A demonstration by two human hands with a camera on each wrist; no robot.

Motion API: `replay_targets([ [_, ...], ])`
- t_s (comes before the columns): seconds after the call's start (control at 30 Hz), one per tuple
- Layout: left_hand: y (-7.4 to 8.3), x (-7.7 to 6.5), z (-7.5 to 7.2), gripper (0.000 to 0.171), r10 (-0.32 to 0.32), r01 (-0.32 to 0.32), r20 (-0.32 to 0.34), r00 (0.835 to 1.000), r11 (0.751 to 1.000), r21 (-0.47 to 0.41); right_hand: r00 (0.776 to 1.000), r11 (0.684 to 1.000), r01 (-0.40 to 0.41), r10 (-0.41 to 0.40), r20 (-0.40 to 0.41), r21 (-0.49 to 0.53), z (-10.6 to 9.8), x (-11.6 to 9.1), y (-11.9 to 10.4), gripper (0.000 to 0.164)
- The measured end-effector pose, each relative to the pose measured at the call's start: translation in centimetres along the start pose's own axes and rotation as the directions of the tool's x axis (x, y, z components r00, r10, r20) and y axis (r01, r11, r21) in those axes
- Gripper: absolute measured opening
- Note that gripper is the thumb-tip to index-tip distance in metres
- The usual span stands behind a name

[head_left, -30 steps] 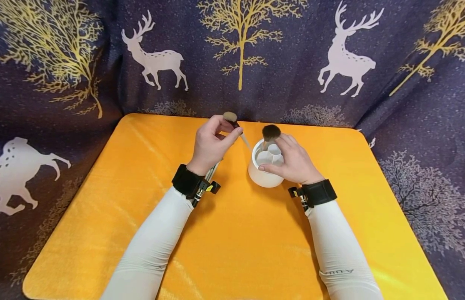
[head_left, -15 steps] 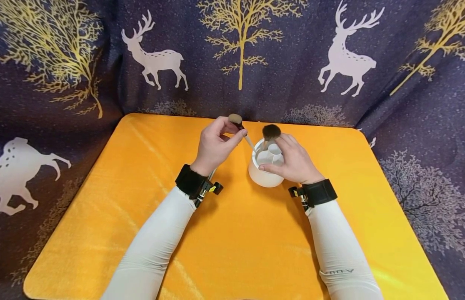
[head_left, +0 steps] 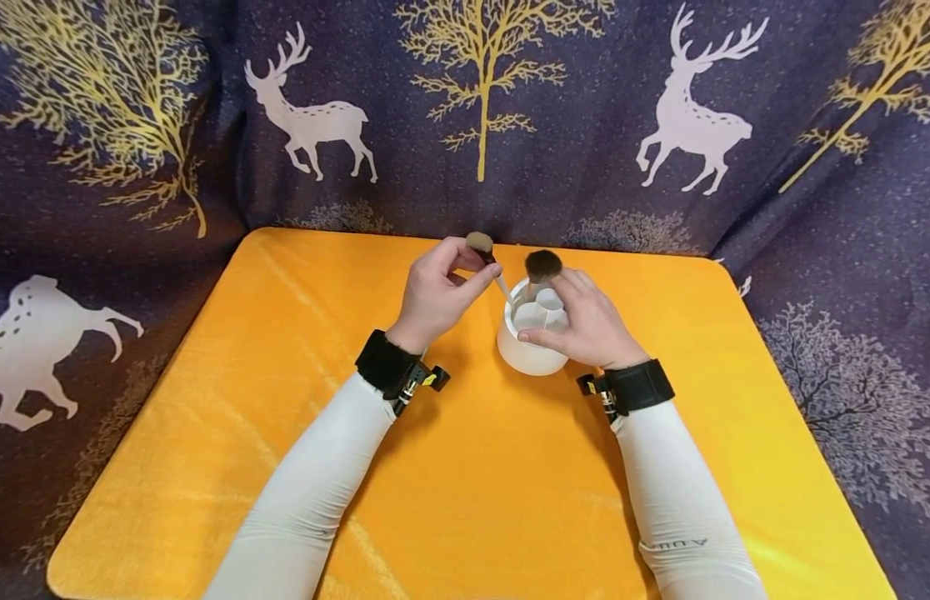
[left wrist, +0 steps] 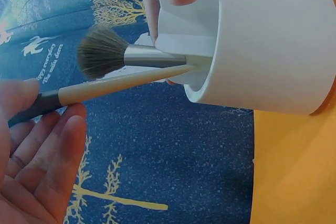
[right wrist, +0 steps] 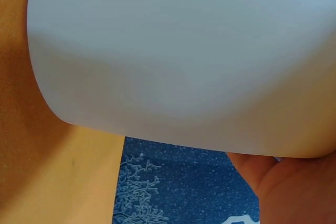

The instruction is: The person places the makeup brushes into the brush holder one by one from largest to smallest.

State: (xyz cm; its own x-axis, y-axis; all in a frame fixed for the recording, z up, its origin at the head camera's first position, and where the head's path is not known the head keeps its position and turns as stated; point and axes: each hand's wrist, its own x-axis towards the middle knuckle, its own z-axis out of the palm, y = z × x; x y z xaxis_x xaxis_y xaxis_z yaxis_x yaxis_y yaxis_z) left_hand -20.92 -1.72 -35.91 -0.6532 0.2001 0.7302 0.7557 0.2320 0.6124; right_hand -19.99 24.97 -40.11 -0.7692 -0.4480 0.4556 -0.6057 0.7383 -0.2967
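Note:
My left hand (head_left: 435, 287) pinches a makeup brush (head_left: 479, 242) near its dark ferrule, bristles up. In the left wrist view, the pale handle (left wrist: 121, 83) slants so that its tip lies inside the mouth of a white round brush holder (left wrist: 278, 40). A second makeup brush (left wrist: 102, 51) with dark fluffy bristles and a silver ferrule stands in that holder, right beside the tip. My right hand (head_left: 596, 321) grips the holder by its rim, thumb at the near side and fingers farther back. The holder's white wall (right wrist: 157, 51) fills most of the right wrist view.
Inside the holder, white dividers (head_left: 549, 300) form compartments. The holder stands on a table with an orange-yellow cloth (head_left: 465, 483). A dark curtain (head_left: 570, 150) printed with deer and trees hangs behind the table's far edge and along both sides.
My left hand has moved right and slightly down with its brush, bringing the handle tip over the rim into the holder's mouth. The right hand and the holder have stayed put.

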Motion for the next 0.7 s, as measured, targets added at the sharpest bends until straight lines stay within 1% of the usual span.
replay_targets([
  [0.17, 0.01, -0.01, 0.36, 0.022, 0.005, -0.005, 0.024, 1.000, 1.000, 0.004, 1.000, 1.000, -0.006, 0.006, 0.011, -0.001, -0.07, -0.05, 0.01, 0.085],
  [0.37, -0.20, -0.08, 0.67, 0.022, 0.016, -0.015, 0.062, 0.998, 1.000, -0.009, 1.000, 1.000, -0.003, 0.003, 0.003, -0.002, -0.13, -0.01, -0.08, 0.086],
  [0.43, -0.19, -0.11, 0.70, 0.021, 0.009, -0.009, 0.080, 0.997, 1.000, -0.002, 1.000, 1.000, -0.004, 0.004, 0.002, -0.002, -0.17, 0.05, -0.11, 0.087],
  [0.5, -0.20, -0.15, 0.87, 0.022, -0.020, 0.021, 0.118, 0.993, 1.000, -0.006, 1.000, 1.000, -0.007, 0.007, 0.007, 0.003, -0.23, 0.05, -0.13, 0.086],
  [0.57, -0.17, -0.22, 0.97, 0.033, -0.070, 0.074, 0.170, 0.983, 0.997, -0.017, 1.000, 1.000, -0.012, 0.012, 0.012, 0.003, -0.28, 0.00, -0.12, 0.085],
  [0.63, -0.17, -0.34, 1.00, 0.049, -0.110, 0.120, 0.219, 0.969, 0.992, -0.033, 1.000, 1.000, -0.018, 0.018, 0.020, 0.003, -0.24, -0.06, -0.05, 0.084],
  [0.7, -0.17, -0.43, 0.91, 0.063, -0.138, 0.156, 0.258, 0.956, 0.986, -0.053, 0.999, 1.000, -0.020, 0.020, 0.025, 0.004, -0.20, -0.10, 0.00, 0.084],
])
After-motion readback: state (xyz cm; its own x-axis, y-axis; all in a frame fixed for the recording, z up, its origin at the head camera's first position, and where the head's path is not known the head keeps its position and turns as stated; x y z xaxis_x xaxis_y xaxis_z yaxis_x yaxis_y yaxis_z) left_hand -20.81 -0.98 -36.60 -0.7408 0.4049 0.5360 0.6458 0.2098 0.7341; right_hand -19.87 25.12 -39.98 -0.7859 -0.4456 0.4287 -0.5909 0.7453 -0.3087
